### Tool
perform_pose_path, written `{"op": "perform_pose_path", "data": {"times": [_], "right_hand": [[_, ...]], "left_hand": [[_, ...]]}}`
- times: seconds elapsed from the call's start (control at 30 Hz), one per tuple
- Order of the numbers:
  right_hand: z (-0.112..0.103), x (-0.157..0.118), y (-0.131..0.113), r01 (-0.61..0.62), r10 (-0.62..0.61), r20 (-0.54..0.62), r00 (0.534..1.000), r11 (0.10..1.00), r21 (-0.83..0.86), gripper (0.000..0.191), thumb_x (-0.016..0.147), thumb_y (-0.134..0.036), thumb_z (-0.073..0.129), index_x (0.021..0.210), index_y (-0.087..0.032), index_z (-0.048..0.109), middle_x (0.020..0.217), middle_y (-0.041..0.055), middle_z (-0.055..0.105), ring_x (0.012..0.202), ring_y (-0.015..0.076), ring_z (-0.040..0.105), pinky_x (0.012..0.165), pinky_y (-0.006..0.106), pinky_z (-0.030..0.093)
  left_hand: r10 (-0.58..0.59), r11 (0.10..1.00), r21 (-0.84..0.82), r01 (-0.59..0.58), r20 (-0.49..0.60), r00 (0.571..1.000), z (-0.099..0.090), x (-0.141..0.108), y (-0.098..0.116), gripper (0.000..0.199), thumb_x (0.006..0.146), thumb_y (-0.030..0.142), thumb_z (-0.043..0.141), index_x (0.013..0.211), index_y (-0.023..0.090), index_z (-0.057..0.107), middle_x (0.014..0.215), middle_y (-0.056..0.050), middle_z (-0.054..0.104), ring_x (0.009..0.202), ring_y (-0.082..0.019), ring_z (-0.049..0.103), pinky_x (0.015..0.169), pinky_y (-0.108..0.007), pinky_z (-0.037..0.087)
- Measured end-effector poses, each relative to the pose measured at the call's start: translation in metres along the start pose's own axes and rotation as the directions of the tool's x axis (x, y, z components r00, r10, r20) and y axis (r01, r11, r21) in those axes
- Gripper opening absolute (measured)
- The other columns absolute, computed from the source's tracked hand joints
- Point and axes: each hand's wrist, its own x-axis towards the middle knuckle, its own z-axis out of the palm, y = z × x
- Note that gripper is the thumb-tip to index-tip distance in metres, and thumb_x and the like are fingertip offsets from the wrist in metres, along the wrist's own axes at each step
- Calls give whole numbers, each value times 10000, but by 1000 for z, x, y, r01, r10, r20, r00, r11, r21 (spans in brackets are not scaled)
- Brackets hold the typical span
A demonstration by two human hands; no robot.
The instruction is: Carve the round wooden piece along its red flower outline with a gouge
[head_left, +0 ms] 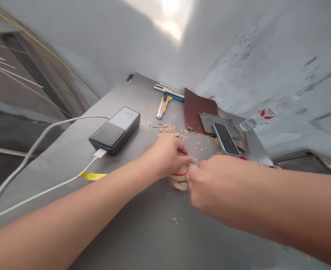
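My left hand (169,155) is closed, with thumb and index finger pinching a thin red cord (179,174). The cord curves across a small pale wooden piece (178,183) on the table, partly covered by my left hand. Close against its right side, my right hand (207,180) is closed too, its fingertips meeting near the cord. What lies inside the right fingers is hidden. Just beyond my left hand are a heap of wood shavings (166,128) and a yellow utility knife (163,107).
On the grey table (143,232), a power bank (116,129) with a white cable (47,195) sits left. A phone (225,138), dark red sheet (197,108), grey plate (207,122) and thin wooden strips (168,89) lie toward the back right. A plastic bottle (258,119) is near the right wall.
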Motion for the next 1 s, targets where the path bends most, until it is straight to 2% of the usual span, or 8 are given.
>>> {"op": "perform_pose_path", "data": {"times": [0.07, 0.13, 0.2, 0.3, 0.43, 0.6, 0.8, 1.0], "right_hand": [[2, -4, -10, 61, -55, 43, 998, 987, -146, 242, 539, -52, 787, 586, -231, 631, 520, -15, 447, 457, 141, 361, 366, 309, 198], [14, -9, -22, -5, -11, -95, 995, 985, -172, 166, 601, -128, 776, 635, -224, 645, 530, -5, 420, 470, 154, 323, 365, 318, 148], [33, -15, -33, -171, 103, -378, 920, 974, -151, 159, 701, -180, 708, 589, -218, 602, 546, 17, 411, 495, 175, 346, 413, 343, 134], [57, -26, -46, -282, 129, -596, 793, 944, -171, 97, 717, -105, 638, 671, -187, 660, 560, 19, 424, 502, 181, 378, 455, 349, 143], [58, -41, -46, -313, 108, -717, 688, 936, -160, 203, 733, -31, 595, 834, -164, 711, 558, -11, 450, 490, 178, 412, 470, 337, 202], [54, -50, -31, -279, 228, -632, 741, 960, 20, 248, 549, -20, 609, 714, -204, 632, 590, -16, 494, 475, 172, 416, 454, 343, 175], [59, -44, -16, -236, 245, -537, 807, 968, 87, 272, 527, -39, 662, 751, -191, 681, 581, -20, 507, 482, 145, 366, 452, 313, 113], [43, -37, -8, -198, 195, -270, 943, 980, 17, 235, 611, -51, 715, 788, -205, 698, 611, -6, 512, 493, 131, 294, 457, 323, 107]], "left_hand": [[7, 1000, 15, -7, 1, 1000, -1, 1, -1, 188, 763, 364, 802, 757, 176, 803, 721, -35, 765, 720, -184, 659, 623, -274, 471], [8, 1000, 17, -9, 17, 1000, -2, 1, -1, 211, 757, 385, 819, 782, 176, 812, 759, -37, 779, 763, -188, 666, 647, -269, 474], [2, 1000, 9, -2, 30, 1000, -2, 2, -1, 228, 759, 396, 823, 795, 171, 818, 762, -38, 781, 774, -188, 664, 653, -263, 472], [-6, 1000, -6, 7, 43, 999, -1, 2, 1, 224, 771, 379, 815, 799, 157, 822, 746, -43, 777, 757, -183, 660, 642, -260, 464], [4, 999, -32, -2, 52, 999, 1, 2, -2, 243, 767, 400, 814, 794, 158, 819, 740, -38, 774, 741, -179, 657, 647, -261, 467], [31, 999, -30, -31, 15, 999, 6, 4, -8, 258, 747, 436, 811, 780, 181, 813, 703, -17, 757, 722, -173, 644, 633, -253, 458], [11, 1000, -9, -11, 41, 999, 5, 1, -6, 296, 752, 495, 785, 784, 202, 807, 725, -13, 768, 741, -182, 652, 635, -258, 462], [-20, 1000, -21, 21, 35, 999, 6, 2, -6, 311, 732, 517, 786, 773, 209, 801, 745, -15, 774, 766, -196, 660, 634, -264, 468]]}}
